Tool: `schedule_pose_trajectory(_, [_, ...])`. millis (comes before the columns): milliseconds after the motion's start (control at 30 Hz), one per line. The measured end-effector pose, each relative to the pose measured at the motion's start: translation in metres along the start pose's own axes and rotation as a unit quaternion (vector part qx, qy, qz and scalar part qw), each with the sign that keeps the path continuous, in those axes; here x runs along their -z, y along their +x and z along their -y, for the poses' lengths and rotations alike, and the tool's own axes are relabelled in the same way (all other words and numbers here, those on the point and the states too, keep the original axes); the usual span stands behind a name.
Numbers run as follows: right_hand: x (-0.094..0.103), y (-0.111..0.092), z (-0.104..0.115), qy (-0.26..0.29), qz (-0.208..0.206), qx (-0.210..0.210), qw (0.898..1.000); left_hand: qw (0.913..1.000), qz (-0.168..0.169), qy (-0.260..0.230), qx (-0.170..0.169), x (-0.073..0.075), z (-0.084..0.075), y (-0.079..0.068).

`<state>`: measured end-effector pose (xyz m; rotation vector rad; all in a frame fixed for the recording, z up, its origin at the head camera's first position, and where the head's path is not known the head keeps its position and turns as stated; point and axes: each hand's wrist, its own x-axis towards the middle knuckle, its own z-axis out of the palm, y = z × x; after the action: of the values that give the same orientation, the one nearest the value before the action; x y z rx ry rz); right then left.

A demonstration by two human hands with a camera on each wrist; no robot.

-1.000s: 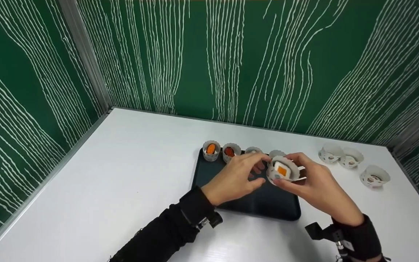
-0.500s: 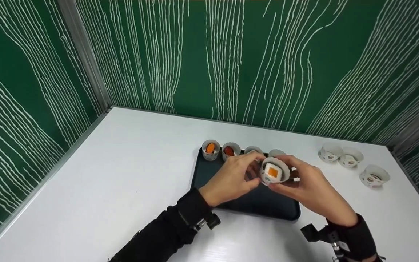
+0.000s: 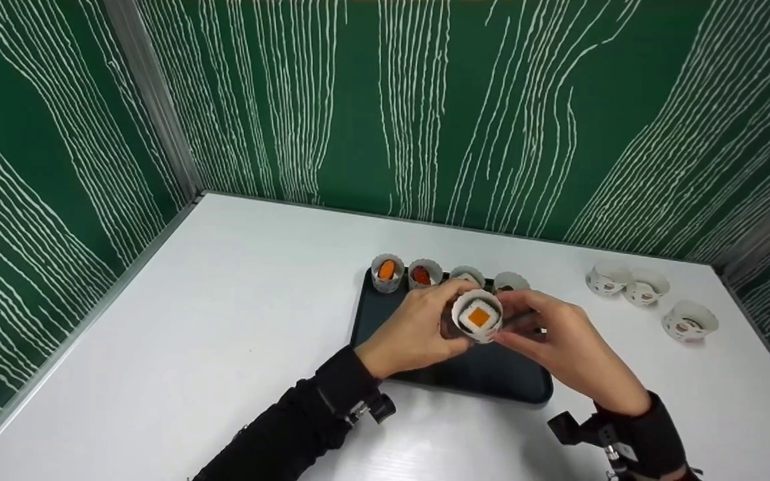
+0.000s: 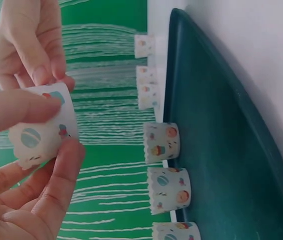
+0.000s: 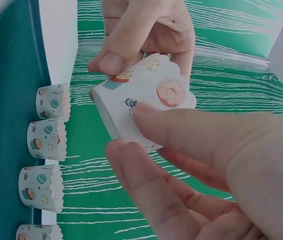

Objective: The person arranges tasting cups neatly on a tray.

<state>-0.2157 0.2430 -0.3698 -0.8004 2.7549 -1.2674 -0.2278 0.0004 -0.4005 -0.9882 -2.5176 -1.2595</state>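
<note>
A white patterned paper baking cup (image 3: 484, 338), held between both hands over the dark tray (image 3: 485, 377), contains a sushi piece (image 3: 478, 316) with white rice and an orange square centre. My left hand (image 3: 412, 334) grips the cup from the left, its thumb across the printed wall in the left wrist view. From the other side, my right hand (image 3: 562, 337) pinches the same cup (image 5: 144, 102) between thumb and fingers. Along the tray's far edge stand several more cups. One cup (image 3: 385, 286) has an orange piece, and its neighbour (image 3: 423, 283) a dark red one.
Two touching paper cups, a left one (image 3: 605, 283) and a right one (image 3: 642, 292), stand at the back right of the white table (image 3: 178, 321). Another cup (image 3: 687, 326) sits nearer. Green walls (image 3: 351, 120) with white lines enclose the table.
My right hand has moved left with the paper cup, and my left hand has closed round it. The cup has turned so that the sushi piece faces the head camera more directly.
</note>
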Motion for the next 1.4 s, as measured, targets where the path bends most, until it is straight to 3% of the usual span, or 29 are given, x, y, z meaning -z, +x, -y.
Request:
schedule_pose_trajectory(300, [-0.005, 0.001, 0.004, -0.008, 0.017, -0.010, 1.000, 0.9998, 0.017, -0.001, -0.013, 0.001, 0.003, -0.003])
schedule_pose_trajectory(700, [-0.011, -0.001, 0.002, -0.026, 0.034, 0.048, 0.998, 0.9989, 0.045, 0.007, -0.008, -0.001, 0.001, -0.010])
schedule_pose_trajectory(933, [-0.013, -0.002, 0.005, -0.016, 0.066, 0.064, 0.996, 0.9980, 0.059, 0.022, -0.009, 0.002, 0.002, -0.018])
schedule_pose_trajectory(1167, [-0.012, -0.001, 0.004, -0.021, 0.101, 0.050, 0.993, 0.9951, 0.089, 0.041, 0.011, 0.012, 0.010, -0.025])
schedule_pose_trajectory(1400, [-0.010, -0.003, 0.000, -0.022, 0.124, 0.033, 0.992, 0.9909, 0.096, 0.081, 0.049, 0.027, 0.024, -0.032])
